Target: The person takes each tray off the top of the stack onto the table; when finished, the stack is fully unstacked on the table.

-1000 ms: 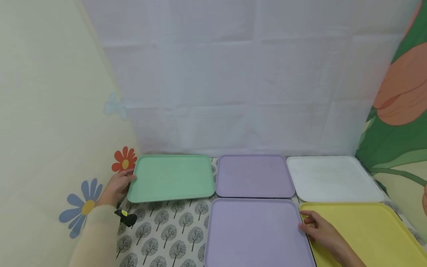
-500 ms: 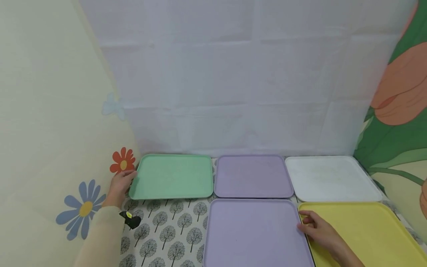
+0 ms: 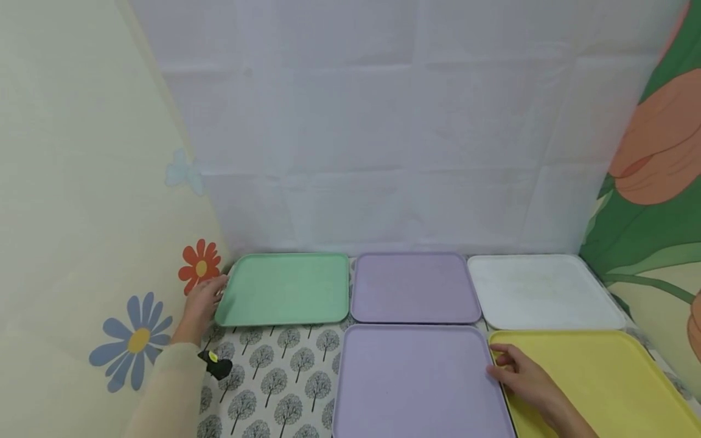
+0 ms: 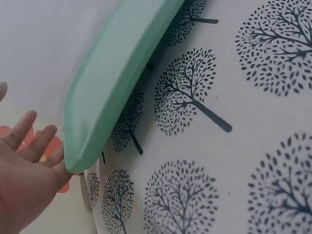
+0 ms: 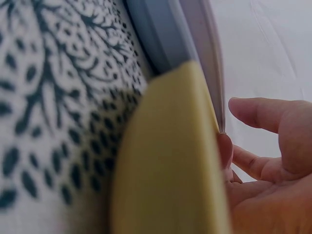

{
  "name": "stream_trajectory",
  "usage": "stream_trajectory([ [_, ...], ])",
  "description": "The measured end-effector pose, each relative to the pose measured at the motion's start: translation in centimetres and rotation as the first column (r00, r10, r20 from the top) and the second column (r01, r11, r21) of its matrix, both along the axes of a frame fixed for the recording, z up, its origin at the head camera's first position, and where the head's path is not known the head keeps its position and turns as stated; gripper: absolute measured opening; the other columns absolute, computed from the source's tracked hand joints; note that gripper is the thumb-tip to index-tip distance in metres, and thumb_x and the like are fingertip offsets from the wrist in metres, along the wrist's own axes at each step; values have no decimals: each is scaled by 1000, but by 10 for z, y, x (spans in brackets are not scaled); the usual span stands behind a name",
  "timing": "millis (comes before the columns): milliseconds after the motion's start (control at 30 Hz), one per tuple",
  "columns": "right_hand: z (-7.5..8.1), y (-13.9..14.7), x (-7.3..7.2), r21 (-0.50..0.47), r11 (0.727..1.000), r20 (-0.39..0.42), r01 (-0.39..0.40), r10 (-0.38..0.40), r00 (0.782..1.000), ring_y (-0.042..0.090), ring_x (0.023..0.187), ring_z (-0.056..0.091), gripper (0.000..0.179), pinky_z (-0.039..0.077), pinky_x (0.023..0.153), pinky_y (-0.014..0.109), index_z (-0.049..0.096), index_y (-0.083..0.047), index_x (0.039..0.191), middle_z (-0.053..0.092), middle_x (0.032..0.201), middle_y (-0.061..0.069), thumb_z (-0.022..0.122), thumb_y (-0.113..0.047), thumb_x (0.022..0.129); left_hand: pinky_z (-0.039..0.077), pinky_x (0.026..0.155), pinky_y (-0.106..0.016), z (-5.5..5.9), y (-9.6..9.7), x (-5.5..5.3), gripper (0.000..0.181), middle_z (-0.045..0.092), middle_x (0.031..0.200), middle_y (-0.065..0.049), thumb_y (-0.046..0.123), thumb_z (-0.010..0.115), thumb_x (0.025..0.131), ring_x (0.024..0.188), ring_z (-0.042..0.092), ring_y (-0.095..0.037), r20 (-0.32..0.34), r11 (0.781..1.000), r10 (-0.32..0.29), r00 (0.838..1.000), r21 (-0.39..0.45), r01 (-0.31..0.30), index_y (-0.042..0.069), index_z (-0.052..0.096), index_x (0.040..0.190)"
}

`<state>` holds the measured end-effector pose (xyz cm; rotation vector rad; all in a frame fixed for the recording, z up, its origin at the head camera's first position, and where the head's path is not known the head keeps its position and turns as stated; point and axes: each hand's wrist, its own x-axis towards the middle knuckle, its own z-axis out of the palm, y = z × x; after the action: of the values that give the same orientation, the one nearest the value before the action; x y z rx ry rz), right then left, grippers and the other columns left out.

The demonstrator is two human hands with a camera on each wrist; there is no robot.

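Note:
A mint-green tray (image 3: 285, 289) lies at the back left of the table. My left hand (image 3: 204, 301) is at its left edge; in the left wrist view the left hand (image 4: 31, 170) has its fingers spread, the lowest against the corner of the green tray (image 4: 105, 83). My right hand (image 3: 523, 377) rests over the left edge of a yellow tray (image 3: 597, 377), right beside the larger front purple tray (image 3: 418, 380). Its fingers are loosely bent. Seen from the right wrist, the right hand (image 5: 273, 161) has its thumb apart, with a fingertip by the rim of the yellow tray (image 5: 165, 156).
A smaller purple tray (image 3: 416, 289) and a white tray (image 3: 547, 292) continue the back row. Tree-patterned cloth (image 3: 274, 383) shows at the front left. A white sheet (image 3: 383, 121) hangs behind, and a flower-painted wall (image 3: 98, 213) stands close on the left.
The green tray has shifted slightly right and its front edge has straightened into line with the purple one. My left hand moved with it, then its fingers loosened. The right hand stays put.

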<state>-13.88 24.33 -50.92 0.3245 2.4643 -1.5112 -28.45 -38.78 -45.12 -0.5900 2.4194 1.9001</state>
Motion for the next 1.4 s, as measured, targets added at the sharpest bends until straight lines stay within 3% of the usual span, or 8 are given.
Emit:
stream_trajectory([
  [100,-1,0,0,5,1000,2,2,-2,1000,18,89,56,61,52,66,27,51,1,141,56,115,14,75,-22,90,24,127,-47,0,4,0,81,21,166,-18,51,49,102,152,25,-34,-51,996,33,998,79,-28,2,19,161],
  [200,-2,-1,-1,9,1000,0,1,-1,1000,18,89,56,60,52,65,26,51,1,141,56,114,14,75,-22,90,28,125,-41,3,10,1,73,40,156,-11,45,50,104,144,39,-23,-102,997,24,994,78,-16,3,28,158],
  [333,-2,-1,-2,10,1000,-5,5,-5,1000,18,88,55,59,52,64,26,51,1,140,56,113,13,74,-19,91,42,117,-37,6,19,3,68,53,134,5,44,51,104,120,53,-6,-166,995,-101,981,-38,96,-1,37,153],
  [433,-3,-1,-3,10,1000,-9,4,-4,1000,18,88,55,58,52,64,26,51,2,140,56,113,13,74,-18,91,50,109,-28,7,29,8,67,54,137,1,45,49,105,114,55,0,-194,978,-197,961,-107,179,-3,39,150],
  [600,-2,-1,-5,15,1000,-9,6,-5,1000,18,88,55,55,52,64,26,52,2,139,56,113,13,72,-14,91,53,105,-31,6,49,21,66,46,151,-20,45,47,106,127,57,-20,-182,953,-273,945,-186,239,-3,39,151],
  [733,-2,-2,-5,13,1000,-9,4,-4,1000,18,88,56,54,53,65,27,51,2,139,56,112,14,70,-11,91,53,106,-42,1,64,29,64,45,151,-24,42,48,106,132,52,-35,-155,939,-308,939,-210,274,-3,39,151],
  [1033,-5,-2,-5,-11,1000,-30,-2,1,1000,18,87,56,52,52,62,26,50,3,140,56,112,12,68,-8,92,54,104,-47,-6,92,49,57,51,146,-24,36,51,106,123,58,-34,-85,922,-357,930,-190,337,-3,44,147],
  [1400,-6,-3,-4,5,1000,-35,1,-1,999,18,87,56,51,52,62,26,52,2,139,57,113,13,67,-7,91,58,93,-44,-14,120,75,51,59,137,-21,30,57,103,114,63,-29,-18,912,-374,927,-186,365,-2,50,142],
])
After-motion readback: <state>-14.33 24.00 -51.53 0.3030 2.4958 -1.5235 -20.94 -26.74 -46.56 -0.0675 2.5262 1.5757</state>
